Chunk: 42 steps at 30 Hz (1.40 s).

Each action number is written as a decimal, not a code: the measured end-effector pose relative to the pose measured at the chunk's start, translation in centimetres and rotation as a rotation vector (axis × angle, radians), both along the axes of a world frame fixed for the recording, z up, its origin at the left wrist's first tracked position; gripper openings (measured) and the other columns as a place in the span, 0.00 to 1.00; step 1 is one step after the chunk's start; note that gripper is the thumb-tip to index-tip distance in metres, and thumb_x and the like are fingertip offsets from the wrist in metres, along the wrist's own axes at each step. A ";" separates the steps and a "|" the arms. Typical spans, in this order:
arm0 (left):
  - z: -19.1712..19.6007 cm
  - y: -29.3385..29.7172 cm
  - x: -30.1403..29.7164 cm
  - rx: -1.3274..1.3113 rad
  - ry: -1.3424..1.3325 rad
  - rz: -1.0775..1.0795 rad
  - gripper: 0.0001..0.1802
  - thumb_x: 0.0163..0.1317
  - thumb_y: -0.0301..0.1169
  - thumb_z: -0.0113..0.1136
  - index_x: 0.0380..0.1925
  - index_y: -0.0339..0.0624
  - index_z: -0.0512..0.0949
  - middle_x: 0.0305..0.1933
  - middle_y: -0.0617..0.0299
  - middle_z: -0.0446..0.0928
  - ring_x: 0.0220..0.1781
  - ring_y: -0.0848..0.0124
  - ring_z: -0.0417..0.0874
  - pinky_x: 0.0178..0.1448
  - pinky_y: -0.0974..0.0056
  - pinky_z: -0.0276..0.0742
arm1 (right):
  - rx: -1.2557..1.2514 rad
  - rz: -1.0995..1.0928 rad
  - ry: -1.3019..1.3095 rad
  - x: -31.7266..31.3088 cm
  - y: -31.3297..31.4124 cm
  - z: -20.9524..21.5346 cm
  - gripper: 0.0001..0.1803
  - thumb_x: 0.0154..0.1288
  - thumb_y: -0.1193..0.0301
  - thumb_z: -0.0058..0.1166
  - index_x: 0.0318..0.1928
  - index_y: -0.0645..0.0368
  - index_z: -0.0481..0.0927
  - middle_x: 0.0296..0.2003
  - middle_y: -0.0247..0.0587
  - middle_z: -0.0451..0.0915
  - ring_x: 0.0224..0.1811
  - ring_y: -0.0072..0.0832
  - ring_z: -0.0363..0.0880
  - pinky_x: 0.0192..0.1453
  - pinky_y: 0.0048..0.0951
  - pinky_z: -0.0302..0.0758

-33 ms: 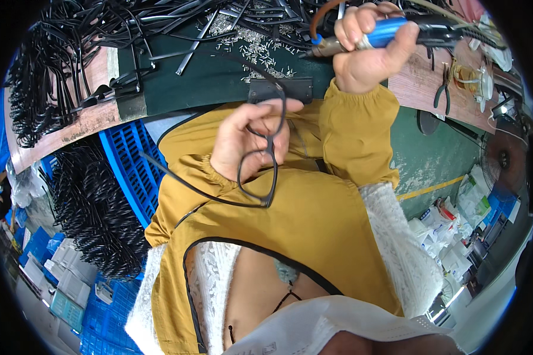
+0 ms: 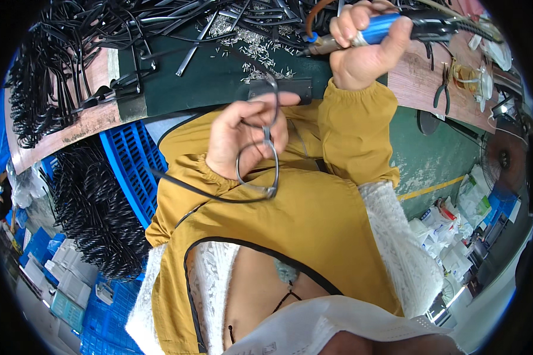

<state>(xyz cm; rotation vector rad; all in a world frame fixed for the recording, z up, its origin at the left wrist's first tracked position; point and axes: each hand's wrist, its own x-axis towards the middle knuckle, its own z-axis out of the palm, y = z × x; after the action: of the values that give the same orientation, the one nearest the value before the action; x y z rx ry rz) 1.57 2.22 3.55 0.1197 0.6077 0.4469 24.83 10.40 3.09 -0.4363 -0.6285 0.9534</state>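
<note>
My left hand holds a black eyeglass frame upright by its rim, above my lap at the bench edge. One temple of the frame reaches down and left across my sleeve; the other points toward the bench and is blurred. In my right hand is a powered screwdriver, blue and black with a cord, its tip pointing left over the bench. The tip touches nothing that I can see. Many small loose metal screws lie on the dark green mat beyond my left hand.
Black temples and frames are heaped along the bench's far and left side. Below the left edge stands a blue basket beside a stack of black frames. Pliers lie at the right, with a fan beyond.
My left hand and the eyeglass frame have shifted slightly left and up, the frame turning a little. My right hand with the screwdriver has moved slightly left and up.
</note>
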 end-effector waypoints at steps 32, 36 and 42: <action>-4.1 -3.3 -1.2 1.410 0.500 0.191 0.09 0.78 0.24 0.50 0.52 0.30 0.75 0.65 0.29 0.74 0.61 0.51 0.84 0.66 0.52 0.80 | -0.093 0.501 0.009 -1.8 -4.4 0.4 0.25 0.77 0.43 0.48 0.47 0.53 0.75 0.28 0.30 0.70 0.23 0.21 0.66 0.23 0.21 0.61; 0.7 -2.1 -7.3 1.313 0.716 0.761 0.08 0.69 0.18 0.55 0.45 0.37 0.69 0.42 0.48 0.81 0.43 0.61 0.84 0.54 0.59 0.79 | -0.015 0.333 0.044 2.4 -3.6 1.6 0.22 0.76 0.47 0.51 0.48 0.54 0.78 0.28 0.31 0.68 0.24 0.20 0.65 0.22 0.19 0.59; 3.5 0.2 -19.3 0.730 2.010 0.635 0.18 0.70 0.23 0.48 0.59 0.36 0.67 0.44 0.53 0.78 0.39 0.66 0.81 0.38 0.63 0.79 | -0.159 0.036 -0.054 7.9 -4.0 -1.3 0.21 0.75 0.48 0.53 0.47 0.52 0.77 0.27 0.33 0.68 0.24 0.22 0.65 0.23 0.21 0.59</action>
<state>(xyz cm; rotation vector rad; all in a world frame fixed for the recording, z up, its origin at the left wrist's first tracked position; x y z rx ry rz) -17.77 2.39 7.01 1.1833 2.4668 1.1060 32.70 6.42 1.78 -0.5952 -0.6128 1.0324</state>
